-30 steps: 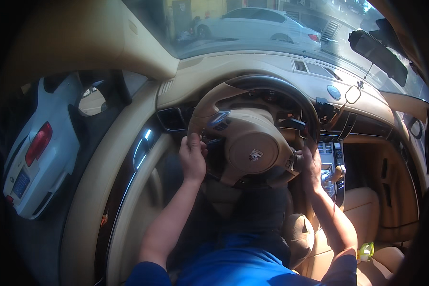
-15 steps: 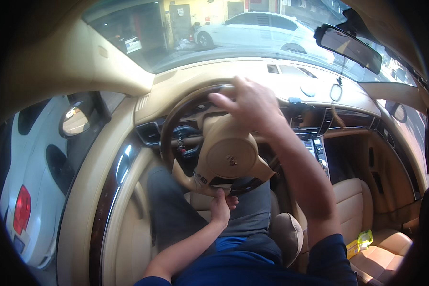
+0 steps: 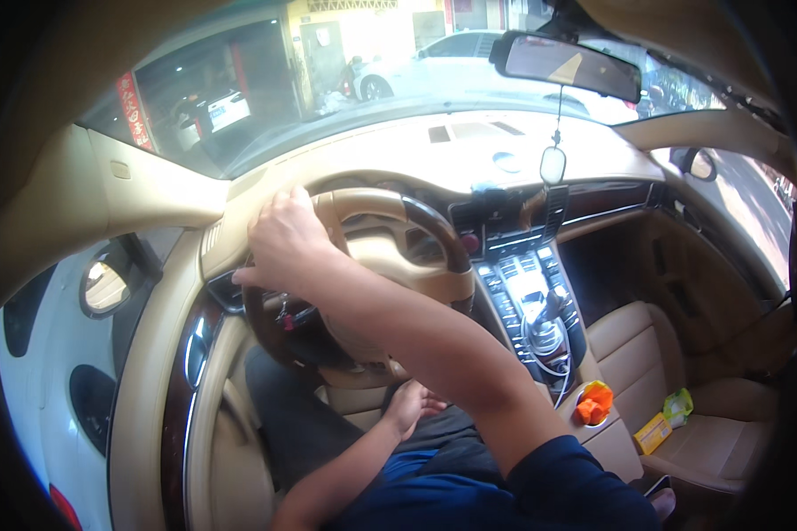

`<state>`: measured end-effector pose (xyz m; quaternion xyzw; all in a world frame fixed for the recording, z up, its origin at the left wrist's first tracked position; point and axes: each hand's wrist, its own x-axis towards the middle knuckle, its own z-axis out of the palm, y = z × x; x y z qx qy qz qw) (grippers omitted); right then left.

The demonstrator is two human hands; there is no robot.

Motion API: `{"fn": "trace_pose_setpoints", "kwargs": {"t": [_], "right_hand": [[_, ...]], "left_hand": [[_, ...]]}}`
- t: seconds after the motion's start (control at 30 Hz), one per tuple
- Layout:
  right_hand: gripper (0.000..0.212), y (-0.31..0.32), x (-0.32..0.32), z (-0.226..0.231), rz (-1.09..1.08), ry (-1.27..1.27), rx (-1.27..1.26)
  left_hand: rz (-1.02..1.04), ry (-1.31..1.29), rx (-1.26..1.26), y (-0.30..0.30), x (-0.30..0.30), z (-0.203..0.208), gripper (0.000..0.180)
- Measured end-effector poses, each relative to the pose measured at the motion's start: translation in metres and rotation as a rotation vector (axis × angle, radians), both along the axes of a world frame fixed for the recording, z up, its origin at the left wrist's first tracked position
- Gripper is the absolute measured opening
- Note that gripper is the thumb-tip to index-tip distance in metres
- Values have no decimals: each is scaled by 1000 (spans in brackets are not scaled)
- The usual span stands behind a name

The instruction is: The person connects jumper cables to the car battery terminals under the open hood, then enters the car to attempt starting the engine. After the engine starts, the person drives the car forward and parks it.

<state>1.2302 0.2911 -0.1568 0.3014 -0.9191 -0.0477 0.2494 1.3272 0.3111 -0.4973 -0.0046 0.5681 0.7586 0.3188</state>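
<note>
The beige and dark-wood steering wheel [image 3: 363,203] is turned, its spoke and hub tilted. My right arm reaches across it, and my right hand [image 3: 289,234] is closed over the rim at its upper left, thumb pointing down and left. My left hand [image 3: 410,409] is just below the wheel's lower edge, above my lap, with loosely bent fingers and nothing visible in it. My right forearm hides part of the hub and lower rim. Behind the wheel, left of the column, hangs a small red item [image 3: 288,322] by what looks like keys.
Right of the wheel is a centre console [image 3: 514,288] with buttons, a gear lever [image 3: 551,305] and a white cable. An orange bundle [image 3: 595,404] sits behind it. A yellow packet [image 3: 653,434] lies on the passenger seat. White cars [image 3: 429,66] stand ahead and to the left.
My right hand has swept left and down along the wheel from its top, and the wheel has turned. My left hand has come off the lower rim. The view has shifted right.
</note>
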Motion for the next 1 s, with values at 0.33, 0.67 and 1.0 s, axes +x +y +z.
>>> {"fn": "trace_pose_setpoints", "kwargs": {"t": [0.33,0.67,1.0], "right_hand": [[73,5,-12,-7,61,-5,-25],[71,7,-5,-3,48,-25,3],[71,3,-6,-7,56,-17,-68]], "left_hand": [[180,-72,116,-34,1,-22,58],[280,-100,205,-32,0,-17,52],[301,-110,237,-37,-1,-25,41]]}}
